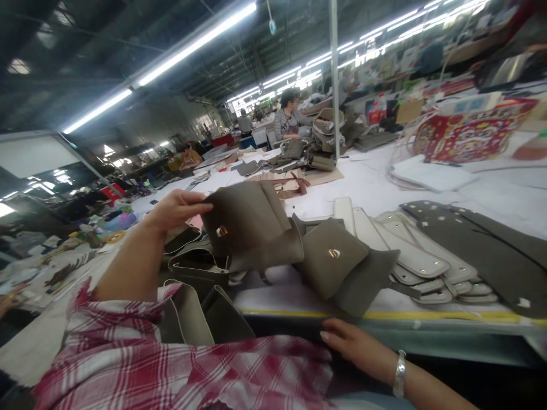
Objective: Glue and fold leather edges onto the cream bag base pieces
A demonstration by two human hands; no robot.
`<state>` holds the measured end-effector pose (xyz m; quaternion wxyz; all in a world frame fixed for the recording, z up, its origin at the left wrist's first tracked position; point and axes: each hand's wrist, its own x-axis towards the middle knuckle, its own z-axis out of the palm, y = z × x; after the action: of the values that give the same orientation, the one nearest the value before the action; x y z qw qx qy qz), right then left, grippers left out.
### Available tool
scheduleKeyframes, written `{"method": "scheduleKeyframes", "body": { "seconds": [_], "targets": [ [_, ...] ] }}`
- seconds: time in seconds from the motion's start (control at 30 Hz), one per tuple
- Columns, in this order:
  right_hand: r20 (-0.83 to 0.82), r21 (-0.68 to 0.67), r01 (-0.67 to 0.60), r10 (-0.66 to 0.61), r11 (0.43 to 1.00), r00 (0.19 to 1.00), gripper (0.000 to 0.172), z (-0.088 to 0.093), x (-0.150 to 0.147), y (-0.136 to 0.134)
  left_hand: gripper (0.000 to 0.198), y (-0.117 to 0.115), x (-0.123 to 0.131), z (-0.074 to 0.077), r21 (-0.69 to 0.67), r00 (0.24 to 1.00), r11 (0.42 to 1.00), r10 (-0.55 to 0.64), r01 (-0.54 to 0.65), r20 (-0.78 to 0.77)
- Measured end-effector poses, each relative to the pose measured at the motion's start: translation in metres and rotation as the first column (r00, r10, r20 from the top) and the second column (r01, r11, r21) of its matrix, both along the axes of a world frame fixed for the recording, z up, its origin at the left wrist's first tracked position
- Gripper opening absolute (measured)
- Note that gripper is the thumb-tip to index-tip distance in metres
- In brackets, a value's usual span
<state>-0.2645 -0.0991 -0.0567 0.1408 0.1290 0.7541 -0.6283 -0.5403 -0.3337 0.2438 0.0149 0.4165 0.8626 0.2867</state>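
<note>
Plaid shirt (248,373) nearest. Your left hand (182,208) pinches the leather piece (248,228) by one edge; hanging right of those fingers, it could slip, gripped one-sidedly. Your right hand (361,348) curls loosely, seemingly empty.

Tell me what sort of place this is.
Probably a bag workshop: the left hand holds a brownish piece with a metal clasp, pale studded pieces lie piled nearby, and another person is beside a heap.

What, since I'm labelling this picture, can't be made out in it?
All in the head view:
Left hand: some fingertips, hidden behind the held grey-brown piece.
Its metal clasp: fine details, too small and blurred.
Dark panel: far end, cut off by right edge.
Red patterned package: print, blurred.
</note>
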Motion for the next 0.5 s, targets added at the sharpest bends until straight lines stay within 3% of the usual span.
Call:
{"method": "scheduleKeyframes", "body": {
  "seconds": [0.07, 0.13, 0.2, 0.27, 0.37, 0.5],
  "targets": [
    [-0.04, 0.171, -0.007, 0.014, 0.985, 0.999, 0.044, -0.01, 0.003, 0.005, 0.021, 0.006, 0.0, 0.012, 0.195, 0.996, 0.981, 0.006, 0.012, -0.092],
    [-0.008, 0.217, -0.056, 0.06, 0.974, 0.998, 0.037, -0.009, 0.01, 0.009, 0.015, 0.022, 0.01, 0.022, 0.361, 0.968, 0.932, 0.064, 0.029, -0.242],
    [0.036, 0.098, -0.088, 0.085, 0.991, 0.996, 0.037, 0.007, 0.02, 0.013, 0.01, 0.046, 0.03, 0.028, 0.403, 0.917, 0.909, 0.07, 0.104, -0.394],
    [-0.003, -0.109, -0.031, 0.031, 0.994, 1.0, 0.04, 0.036, 0.035, 0.018, 0.006, 0.077, 0.057, 0.031, 0.352, 0.849, 0.905, -0.02, 0.24, -0.528],
    [-0.162, -0.383, 0.151, -0.227, 0.911, 0.96, 0.045, 0.086, 0.064, 0.034, 0.015, 0.13, 0.1, 0.03, 0.198, 0.707, 0.859, -0.234, 0.472, -0.668],
    [-0.274, -0.616, 0.371, -0.63, 0.695, 0.727, 0.044, 0.123, 0.117, 0.066, 0.031, 0.207, 0.146, 0.019, 0.038, 0.585, 0.717, -0.536, 0.697, -0.608]
  ]
}}
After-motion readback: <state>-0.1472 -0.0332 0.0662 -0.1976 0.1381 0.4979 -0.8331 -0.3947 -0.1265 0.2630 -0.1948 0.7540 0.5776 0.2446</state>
